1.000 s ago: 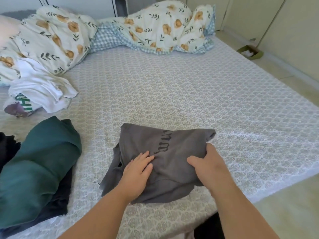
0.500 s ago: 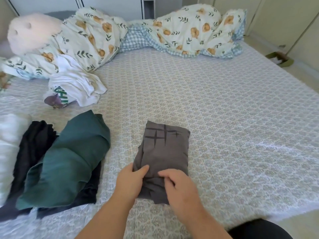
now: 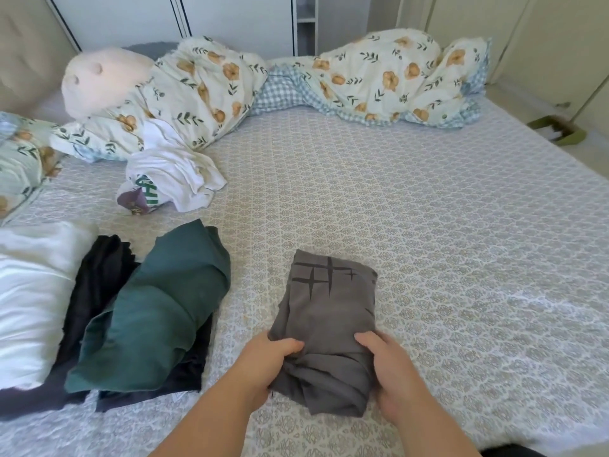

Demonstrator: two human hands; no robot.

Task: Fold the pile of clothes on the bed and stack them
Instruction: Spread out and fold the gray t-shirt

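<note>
A grey shirt [image 3: 329, 311] with black star marks lies folded into a narrow bundle on the bed [image 3: 428, 245], just in front of me. My left hand [image 3: 267, 364] grips its near left edge, thumb on top. My right hand [image 3: 392, 374] grips the near right edge the same way. To the left sits a stack: a folded green garment [image 3: 155, 311] on top of a black one [image 3: 99, 285]. A crumpled white shirt [image 3: 174, 179] with green print lies farther back on the left.
A white folded item [image 3: 29, 291] lies at the far left beside the stack. A floral duvet [image 3: 379, 77] and a pale plush toy [image 3: 105, 80] run along the bed's far side. Floor and a green dustpan [image 3: 560, 133] are at the right.
The grey shirt went from a wide spread piece to a narrow folded bundle. Both hands moved to its near end and now grip its two sides. My view shifted left.
</note>
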